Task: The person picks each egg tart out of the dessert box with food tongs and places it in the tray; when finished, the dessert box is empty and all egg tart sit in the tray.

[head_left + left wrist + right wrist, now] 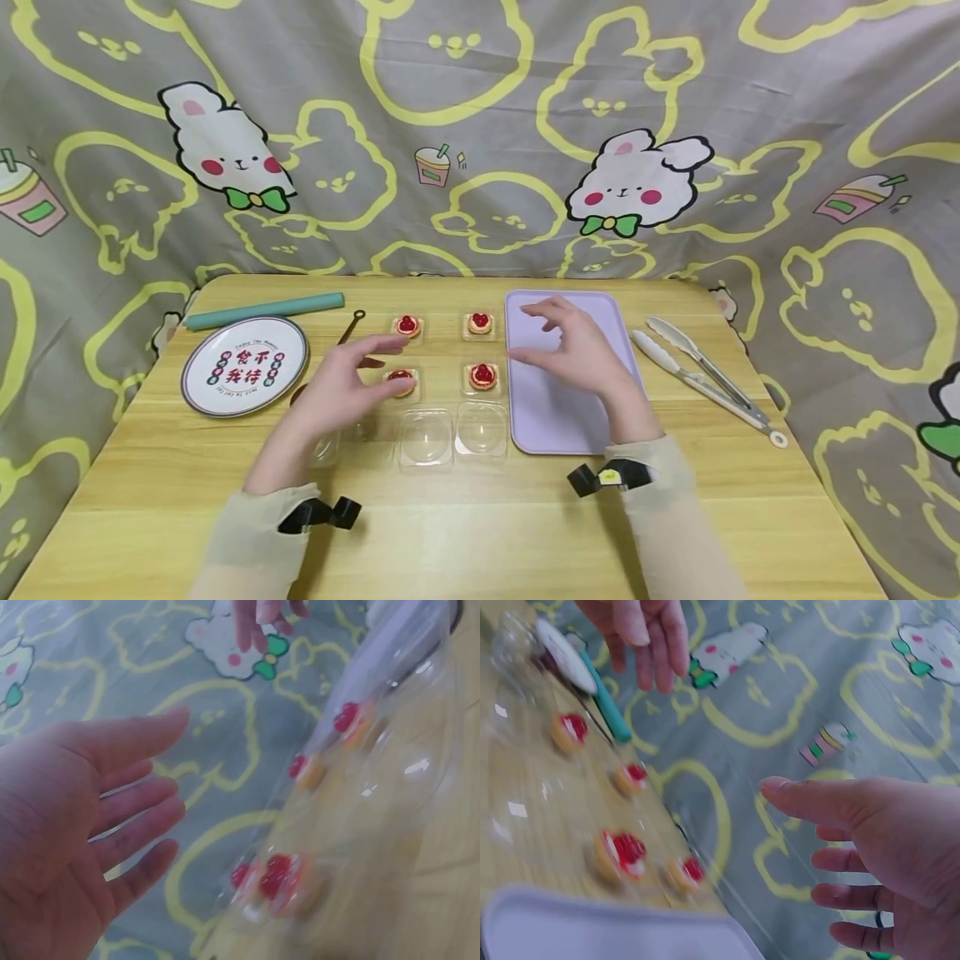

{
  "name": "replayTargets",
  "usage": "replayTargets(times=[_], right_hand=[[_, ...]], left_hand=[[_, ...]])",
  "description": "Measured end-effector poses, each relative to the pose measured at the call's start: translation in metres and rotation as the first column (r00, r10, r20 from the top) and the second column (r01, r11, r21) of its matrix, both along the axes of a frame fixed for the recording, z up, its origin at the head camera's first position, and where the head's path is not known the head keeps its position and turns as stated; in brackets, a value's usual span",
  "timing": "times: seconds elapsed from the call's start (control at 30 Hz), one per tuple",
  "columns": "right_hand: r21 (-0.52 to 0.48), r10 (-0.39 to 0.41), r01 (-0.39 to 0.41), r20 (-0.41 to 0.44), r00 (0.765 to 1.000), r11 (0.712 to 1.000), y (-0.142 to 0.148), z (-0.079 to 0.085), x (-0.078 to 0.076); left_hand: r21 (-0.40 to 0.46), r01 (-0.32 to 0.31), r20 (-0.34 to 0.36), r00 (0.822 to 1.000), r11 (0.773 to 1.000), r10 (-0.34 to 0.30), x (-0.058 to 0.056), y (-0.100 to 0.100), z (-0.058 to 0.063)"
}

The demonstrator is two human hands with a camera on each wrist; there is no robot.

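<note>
- Left hand (341, 383): held above the table (465, 533), thumb and fingers spread with nothing between them; it partly hides the near-left tart (402, 375) from the head view.
- Right hand (581, 346): also loose and free of any load, thumb apart from the fingers, over the lilac tray (566, 425).
- Four berry-topped tarts, a little square of them between the two hands, nearer the table's far edge (cheerful red things, these): the near-right tart (482, 377) and far-right tart (480, 322) lie just beside the tray, the far-left tart (407, 326) beyond the left fingertips.
- Two clear containers (426, 442) sit on the near side of the tarts.
- A printed plate (243, 393) lies toward the table's far left corner; tongs (712, 383) lie near its right edge.
</note>
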State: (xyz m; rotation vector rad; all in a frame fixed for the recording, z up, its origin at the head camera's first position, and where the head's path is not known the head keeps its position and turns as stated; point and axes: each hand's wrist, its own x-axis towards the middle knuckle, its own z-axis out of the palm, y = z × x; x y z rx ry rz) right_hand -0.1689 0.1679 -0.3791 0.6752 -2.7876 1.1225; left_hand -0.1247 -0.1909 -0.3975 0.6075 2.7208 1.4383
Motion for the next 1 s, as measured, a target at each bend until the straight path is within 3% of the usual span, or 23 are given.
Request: replayTargets(times=[0.3,0.57,0.73,0.87,1.0], right_hand=[[0.044,-0.114,0.113,0.018,0.993,0.993,0.069,-0.007,0.005],[0.042,-0.209,0.208,0.035,0.977,0.977,0.136,-0.013,0.016],[0.035,-0.231,0.232,-0.015,0.973,0.972,0.175,-0.026,0.021],[0.100,-0.284,0.285,-0.023,0.959,0.953,0.203,-0.036,0.029],[0.153,-0.298,0.291,0.021,0.954,0.944,0.224,-0.045,0.033]], left_hand=[[0.001,0.080,0.052,0.995,0.997,-0.080,-0.016,0.032,-0.016],[-0.118,0.139,0.053,0.990,0.983,-0.134,-0.031,0.052,-0.025],[-0.167,0.174,0.085,0.983,0.970,-0.162,-0.036,0.063,-0.026],[-0.194,0.176,0.103,0.982,0.965,-0.158,-0.039,0.072,-0.029],[-0.214,0.153,0.134,0.983,0.965,-0.126,-0.041,0.079,-0.032]])
